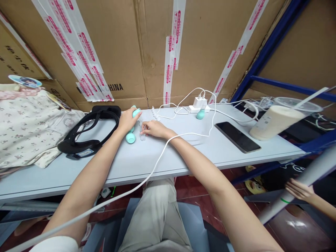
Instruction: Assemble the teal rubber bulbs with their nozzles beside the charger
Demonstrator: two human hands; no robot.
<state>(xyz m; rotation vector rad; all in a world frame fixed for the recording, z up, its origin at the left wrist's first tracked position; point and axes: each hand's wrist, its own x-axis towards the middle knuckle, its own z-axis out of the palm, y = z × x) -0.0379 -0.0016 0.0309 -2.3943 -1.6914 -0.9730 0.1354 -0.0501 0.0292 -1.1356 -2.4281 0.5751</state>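
My left hand (127,120) rests at the middle of the grey table, its fingers curled around a mint-green rounded piece (136,112). Below that hand, close to its wrist, sits another mint-green bulb-shaped piece (130,138). My right hand (155,129) is closed in a pinch at a small clear plastic piece (142,137), just right of the mint-green pieces. Its fingertips partly cover the clear piece. Behind my right hand lies a translucent ridged piece (155,113). Further right, a third mint-green bulb piece (200,114) stands in front of the power strip.
A black headset (91,144) and floral cloth (28,126) lie left. A white cable (162,154) crosses over my right forearm. Right are a charger (199,102), phone (237,136) and tilted drink cup (277,122). Cardboard (118,45) stands behind. Another person's hand (299,190) grips a pole.
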